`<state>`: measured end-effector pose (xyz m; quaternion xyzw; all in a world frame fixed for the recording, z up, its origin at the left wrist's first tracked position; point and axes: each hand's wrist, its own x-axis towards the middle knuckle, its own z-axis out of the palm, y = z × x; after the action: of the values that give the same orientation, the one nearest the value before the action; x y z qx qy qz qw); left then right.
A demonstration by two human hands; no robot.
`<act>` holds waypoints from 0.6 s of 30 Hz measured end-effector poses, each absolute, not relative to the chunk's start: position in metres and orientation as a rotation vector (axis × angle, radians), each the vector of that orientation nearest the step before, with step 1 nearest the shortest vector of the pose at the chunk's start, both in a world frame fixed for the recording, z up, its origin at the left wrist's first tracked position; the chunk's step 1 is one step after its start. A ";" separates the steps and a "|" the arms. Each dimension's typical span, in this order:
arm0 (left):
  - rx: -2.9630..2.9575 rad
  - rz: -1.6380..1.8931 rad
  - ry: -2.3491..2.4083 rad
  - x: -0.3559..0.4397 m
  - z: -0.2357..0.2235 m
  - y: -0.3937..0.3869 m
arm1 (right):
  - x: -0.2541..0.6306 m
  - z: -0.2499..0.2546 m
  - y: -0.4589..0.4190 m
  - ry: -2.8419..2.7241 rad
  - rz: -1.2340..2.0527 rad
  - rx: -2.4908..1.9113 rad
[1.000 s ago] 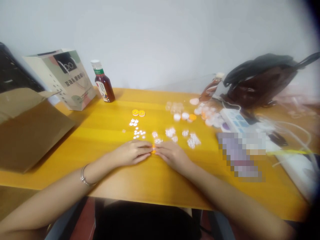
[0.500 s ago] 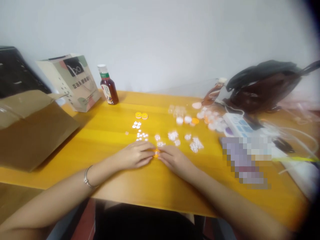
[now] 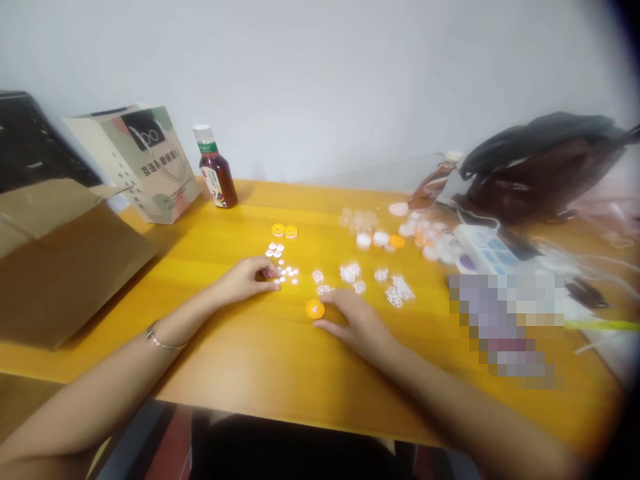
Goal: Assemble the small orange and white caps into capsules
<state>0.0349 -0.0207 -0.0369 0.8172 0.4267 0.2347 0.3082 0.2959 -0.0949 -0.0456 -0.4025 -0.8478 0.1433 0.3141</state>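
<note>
My right hand (image 3: 353,323) grips an orange round disc (image 3: 315,309) by its right side, thumb and forefinger around its edge. A pale spot shows in the middle of the disc. To the left, my left hand (image 3: 245,279) has thumb and fingers apart, with the fingertips beside several small white round pieces (image 3: 289,271). Slightly larger white discs (image 3: 275,251) and two yellow-orange rings (image 3: 285,231) lie farther back. White patterned, gear-like pieces (image 3: 350,273) are spread beyond my right hand.
At left are an open cardboard box (image 3: 65,267), a paper bag (image 3: 150,160) and a dark red bottle (image 3: 217,177). On the right stand a pile of round parts (image 3: 433,240), a second bottle (image 3: 431,183), a power strip (image 3: 483,247), cables and a dark bag (image 3: 535,167).
My left hand has let go of the orange disc and moved left to the small white pieces, its fingers parting. My right hand keeps the disc at nearly the same place.
</note>
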 end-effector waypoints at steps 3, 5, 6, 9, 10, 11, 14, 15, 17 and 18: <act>2.196 0.588 1.140 0.039 -0.036 -0.023 | 0.294 -0.047 -0.094 -2.223 0.391 -1.094; 2.251 0.551 1.149 0.040 -0.032 -0.025 | 0.293 -0.050 -0.092 -2.217 0.401 -1.103; 2.290 0.534 1.152 0.041 -0.030 -0.026 | 0.292 -0.051 -0.092 -2.214 0.406 -1.104; 2.466 0.492 1.159 0.042 -0.025 -0.030 | 0.290 -0.053 -0.090 -2.222 0.420 -1.100; 2.538 0.484 1.164 0.043 -0.025 -0.032 | 0.290 -0.053 -0.090 -2.226 0.423 -1.101; 2.604 0.482 1.172 0.044 -0.025 -0.034 | 0.290 -0.053 -0.090 -2.228 0.425 -1.102; 2.726 0.557 1.144 0.052 -0.026 -0.041 | 0.290 -0.054 -0.090 -2.222 0.439 -1.089; 2.736 0.604 1.094 0.056 -0.027 -0.044 | 0.290 -0.054 -0.090 -2.221 0.447 -1.076; 2.722 0.706 0.941 0.067 -0.028 -0.050 | 0.290 -0.054 -0.090 -2.223 0.462 -1.042; 2.707 0.750 0.855 0.072 -0.028 -0.052 | 0.290 -0.054 -0.090 -2.227 0.471 -1.025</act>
<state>0.0724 -0.0523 -0.0285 0.9171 0.2896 0.2540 0.1027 0.2902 -0.0903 -0.0539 -0.3893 -0.8460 0.1791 0.3172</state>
